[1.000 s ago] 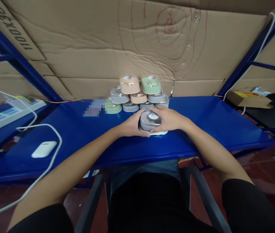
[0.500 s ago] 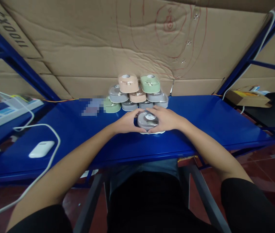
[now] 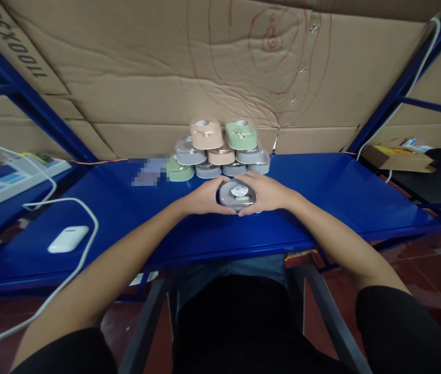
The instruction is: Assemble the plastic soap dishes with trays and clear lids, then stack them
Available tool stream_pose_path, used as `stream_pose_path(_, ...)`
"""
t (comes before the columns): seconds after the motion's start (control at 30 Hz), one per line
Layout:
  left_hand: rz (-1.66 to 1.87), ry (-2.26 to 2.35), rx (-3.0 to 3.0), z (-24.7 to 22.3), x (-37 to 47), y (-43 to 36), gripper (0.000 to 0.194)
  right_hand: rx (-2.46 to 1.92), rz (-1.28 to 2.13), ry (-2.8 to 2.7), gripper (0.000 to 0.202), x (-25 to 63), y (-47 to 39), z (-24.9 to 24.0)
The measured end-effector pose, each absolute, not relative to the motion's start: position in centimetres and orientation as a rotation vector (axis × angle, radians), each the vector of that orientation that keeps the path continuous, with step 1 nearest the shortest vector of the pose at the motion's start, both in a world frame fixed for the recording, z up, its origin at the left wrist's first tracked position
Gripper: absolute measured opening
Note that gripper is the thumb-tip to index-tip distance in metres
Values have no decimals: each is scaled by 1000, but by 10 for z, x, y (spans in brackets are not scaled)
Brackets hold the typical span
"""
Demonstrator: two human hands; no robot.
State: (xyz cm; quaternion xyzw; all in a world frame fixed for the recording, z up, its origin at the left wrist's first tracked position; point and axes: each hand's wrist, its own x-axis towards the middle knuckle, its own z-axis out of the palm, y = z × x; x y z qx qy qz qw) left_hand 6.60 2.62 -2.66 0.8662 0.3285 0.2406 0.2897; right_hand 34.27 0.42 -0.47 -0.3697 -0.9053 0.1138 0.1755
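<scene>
A grey box with a clear lid and a round white label is held between my two hands over the blue table. My left hand wraps round its left side, and my right hand wraps round its right side. Just behind stands a stack of similar boxes in three tiers. Its top tier has a peach box on the left and a green box on the right, a little apart. Another peach box sits in the middle tier between grey ones. A second green box is at the bottom left.
A white earbud case and a white cable lie on the left of the blue table. At far left is a power strip. An open cardboard box sits at right. Cardboard stands behind the stack.
The grey box has turned or tilted slightly between my hands, and its label has shifted a little. The white edge under it shows less. The stack has not changed.
</scene>
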Motion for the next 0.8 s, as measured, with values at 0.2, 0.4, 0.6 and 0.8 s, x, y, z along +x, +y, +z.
stream_pose_path(0.2, 672, 840, 2324, -35, 63, 33, 86, -990, 321, -2556, 112, 343, 10, -8)
stream_pose_path(0.4, 681, 871, 2303, -38, 65, 34, 97, -962, 325, -2551, 112, 345, 18, -8)
stream_pose_path(0.6, 731, 832, 2281, -42, 70, 33, 110, -972, 318, -2579, 114, 348, 23, -3)
stream_pose_path(0.8, 725, 799, 2250, -43, 71, 34, 111, -932, 320, -2575, 108, 347, 26, -2)
